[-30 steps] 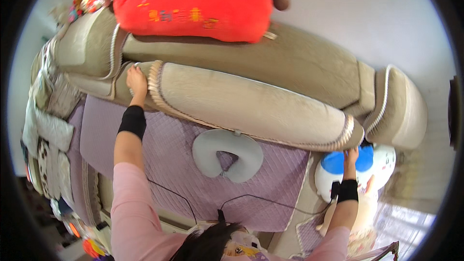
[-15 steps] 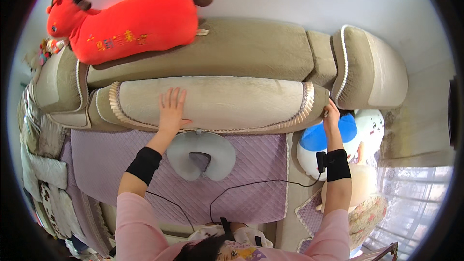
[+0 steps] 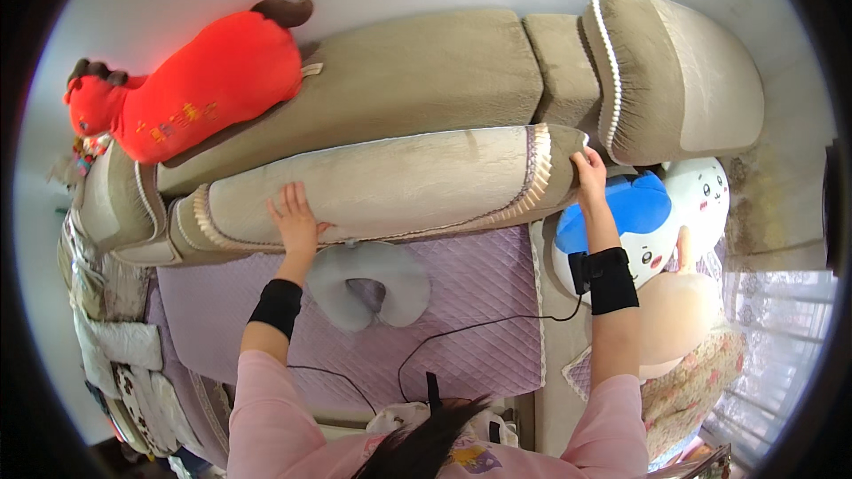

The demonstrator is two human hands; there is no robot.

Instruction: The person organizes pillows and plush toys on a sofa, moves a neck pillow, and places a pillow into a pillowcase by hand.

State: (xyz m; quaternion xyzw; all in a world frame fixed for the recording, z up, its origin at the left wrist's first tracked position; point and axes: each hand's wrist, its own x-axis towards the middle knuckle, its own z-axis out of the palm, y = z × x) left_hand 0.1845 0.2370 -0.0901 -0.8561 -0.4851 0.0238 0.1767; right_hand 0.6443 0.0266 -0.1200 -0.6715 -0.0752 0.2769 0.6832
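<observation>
A long beige and olive sofa back cushion (image 3: pixel 404 176) with a pleated ruffle trim lies across the seat in front of me. My left hand (image 3: pixel 296 220) rests on its pale face, left of the middle, with the fingers spread. At the cushion's right end, my right hand (image 3: pixel 591 179) pinches the olive cover fabric (image 3: pixel 563 160) near the white-edged corner. A grey U-shaped neck pillow (image 3: pixel 321 279) lies against the cushion's near edge, just right of my left hand.
Behind is the olive sofa back (image 3: pixel 426 66), with a red plush horse (image 3: pixel 217 89) on it. Blue-and-white plush toys (image 3: pixel 635 204) sit beside my right forearm. A quilted purple seat cover (image 3: pixel 479 346) spreads below, crossed by a black cable (image 3: pixel 484 326). Folded cloths (image 3: pixel 129 346) are heaped at left.
The view has turned and shifted, so the sofa appears tilted. My right hand keeps its grip at the cushion's right end, where the cover corner now shows. The left hand still lies on the cushion.
</observation>
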